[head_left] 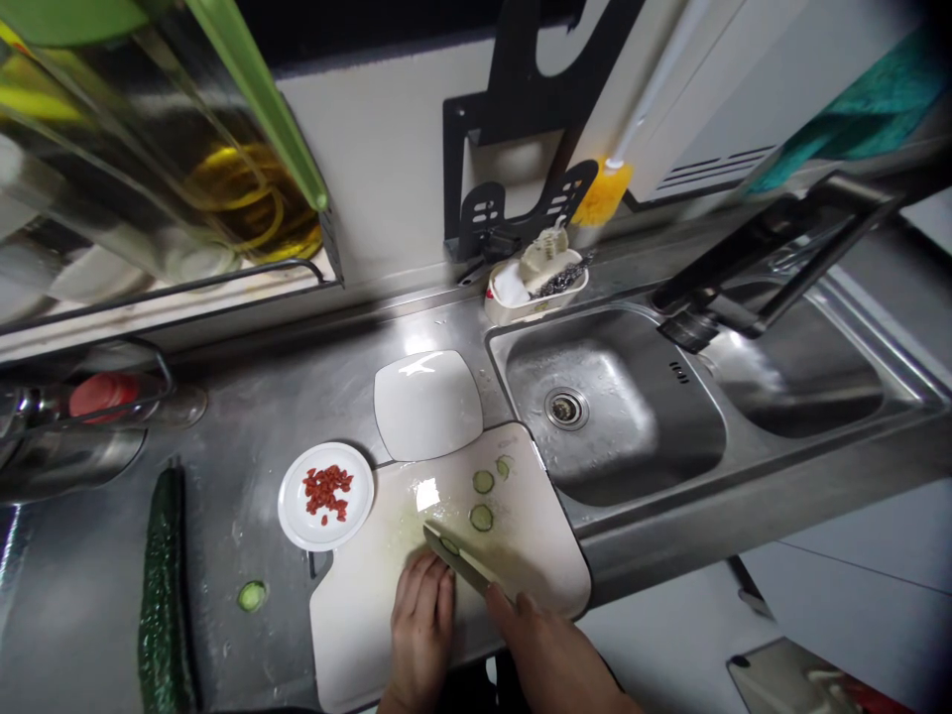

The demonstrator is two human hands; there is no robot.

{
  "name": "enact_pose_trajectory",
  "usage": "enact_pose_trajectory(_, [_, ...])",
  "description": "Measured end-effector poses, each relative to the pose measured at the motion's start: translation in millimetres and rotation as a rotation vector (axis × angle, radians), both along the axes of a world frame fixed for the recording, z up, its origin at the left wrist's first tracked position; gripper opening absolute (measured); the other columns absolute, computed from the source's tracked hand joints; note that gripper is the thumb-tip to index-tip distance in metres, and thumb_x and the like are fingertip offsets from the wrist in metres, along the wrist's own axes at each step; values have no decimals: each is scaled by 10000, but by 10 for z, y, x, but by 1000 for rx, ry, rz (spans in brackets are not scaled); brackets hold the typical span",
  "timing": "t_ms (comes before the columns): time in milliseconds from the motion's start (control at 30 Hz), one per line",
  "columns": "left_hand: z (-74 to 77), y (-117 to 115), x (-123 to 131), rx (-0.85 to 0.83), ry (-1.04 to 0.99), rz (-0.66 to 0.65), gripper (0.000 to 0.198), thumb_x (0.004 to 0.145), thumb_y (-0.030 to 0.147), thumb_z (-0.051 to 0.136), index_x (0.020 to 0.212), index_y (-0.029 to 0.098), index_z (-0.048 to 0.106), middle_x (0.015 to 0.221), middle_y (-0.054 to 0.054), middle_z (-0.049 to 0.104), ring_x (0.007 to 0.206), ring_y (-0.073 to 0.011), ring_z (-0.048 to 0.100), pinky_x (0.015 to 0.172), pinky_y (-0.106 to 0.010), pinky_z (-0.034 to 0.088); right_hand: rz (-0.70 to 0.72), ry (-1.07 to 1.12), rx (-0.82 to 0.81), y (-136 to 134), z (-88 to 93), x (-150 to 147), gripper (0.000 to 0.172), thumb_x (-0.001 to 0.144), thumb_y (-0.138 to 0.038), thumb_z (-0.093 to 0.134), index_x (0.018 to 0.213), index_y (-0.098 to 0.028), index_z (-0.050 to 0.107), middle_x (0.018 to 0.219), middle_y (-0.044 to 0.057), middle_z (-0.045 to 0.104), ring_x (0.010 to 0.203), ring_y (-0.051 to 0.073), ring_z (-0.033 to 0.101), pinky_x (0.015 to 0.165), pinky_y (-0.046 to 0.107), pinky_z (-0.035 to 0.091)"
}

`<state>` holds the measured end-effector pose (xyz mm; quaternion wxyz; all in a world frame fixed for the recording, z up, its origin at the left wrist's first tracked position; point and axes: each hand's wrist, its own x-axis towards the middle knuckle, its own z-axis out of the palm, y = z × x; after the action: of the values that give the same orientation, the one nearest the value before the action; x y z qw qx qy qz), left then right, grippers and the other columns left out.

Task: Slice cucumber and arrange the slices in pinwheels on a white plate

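A white cutting board (372, 615) lies on the steel counter at the near edge. My right hand (546, 654) is closed round the handle of a knife (455, 558) whose blade lies low across the board. My left hand (422, 625) rests beside the blade with fingers held together and pressed down; what lies under them is hidden. Three cucumber slices (482, 517) sit on the board past the knife. A whole dark green cucumber (162, 585) lies on the counter at the left, with one loose slice (252, 596) near it.
A small round plate with red pieces (325, 496) and an empty square white plate (426, 405) stand behind the board. A double steel sink (617, 407) with a black tap (751, 268) is at the right. A sponge holder (532, 283) sits at the wall; pots stand far left.
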<state>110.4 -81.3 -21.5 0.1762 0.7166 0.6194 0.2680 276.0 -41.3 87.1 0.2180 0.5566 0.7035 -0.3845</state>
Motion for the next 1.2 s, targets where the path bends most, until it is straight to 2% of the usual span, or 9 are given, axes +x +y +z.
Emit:
enact_pose_trajectory(200, [19,12,13,-7,-5,-4,256,894,106,426,1025,175,634,1040,-65,700,1039,-188,636,947,-377,518,-23,28,93,-38,-135,-5,448,800,35,334,1076,-211,586,818,62,669,655,182,663,505,236,408])
enact_pose_trajectory(433, [7,13,6,-11,-5,0,249,904,131,423,1013,175,643,1036,-66,702,1028,-184,639,945,-377,518,25,27,133,-84,-313,-34,434,806,36,355,1087,-195,590,818,54,675,664,164,657,523,215,412])
enact_pose_trajectory(567, [-12,-8,-9,-21,8,-11,262,902,120,415,1019,180,642,1057,-62,698,1039,-186,636,948,-384,517,64,4,135,-114,-410,-35,513,778,44,412,1208,-193,557,903,77,687,749,194,664,589,236,446])
enact_pose_trajectory(633, [-1,-7,-7,-29,12,-5,261,901,126,423,1041,180,637,1064,-63,696,1041,-187,635,948,-385,519,61,-1,124,-114,-424,-19,513,771,53,396,1190,-191,564,916,76,687,757,189,661,595,236,437])
enact_pose_trajectory(733, [31,7,5,-33,12,15,259,899,136,441,1069,181,631,1079,-65,693,1041,-183,635,938,-373,526,3,35,120,-112,-384,32,494,750,71,366,1099,-196,591,889,57,681,744,170,652,584,227,405])
enact_pose_trajectory(833, [50,16,10,-40,4,28,259,902,149,437,1066,182,634,1074,-66,694,1042,-180,634,928,-360,532,-45,51,96,-149,-291,105,548,724,79,368,1135,-218,574,879,41,678,687,150,646,535,219,362])
enact_pose_trajectory(1033, [32,-6,-10,-46,15,26,231,903,163,446,1021,181,643,1087,-67,687,1069,-184,621,934,-359,529,-19,56,108,-291,-118,229,630,677,63,354,1202,-227,547,883,51,692,630,142,651,479,225,328])
enact_pose_trajectory(1200, [41,-13,-14,-57,12,27,220,905,175,450,1018,179,638,1076,-66,688,1067,-192,622,941,-374,524,-16,49,94,-350,-97,272,626,672,74,350,1180,-230,555,865,51,696,642,155,665,476,236,311])
